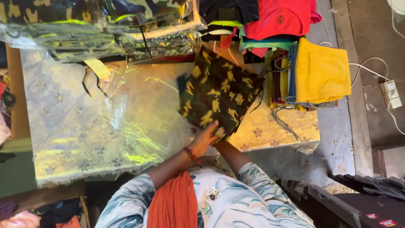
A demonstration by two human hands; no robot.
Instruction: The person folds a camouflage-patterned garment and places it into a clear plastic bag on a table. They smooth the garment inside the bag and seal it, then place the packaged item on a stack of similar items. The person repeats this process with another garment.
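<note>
A folded camouflage garment (219, 93) in green, yellow and dark patches is held tilted above the table. My left hand (204, 137), with a red band at the wrist, grips its near edge with the fingers over the cloth. My right forearm (231, 155) runs up under the same near corner. The right hand itself is hidden beneath the garment. Just left of the garment, a clear plastic bag (126, 122) lies crumpled and shiny on the table's floral cover (63, 126).
Plastic-wrapped camouflage garments (105, 33) are stacked at the table's far left. To the right sits a pile of folded clothes with a yellow piece (322, 71) and a red one (280, 17). On the floor are a white power strip (390, 93) and a black crate (337, 207).
</note>
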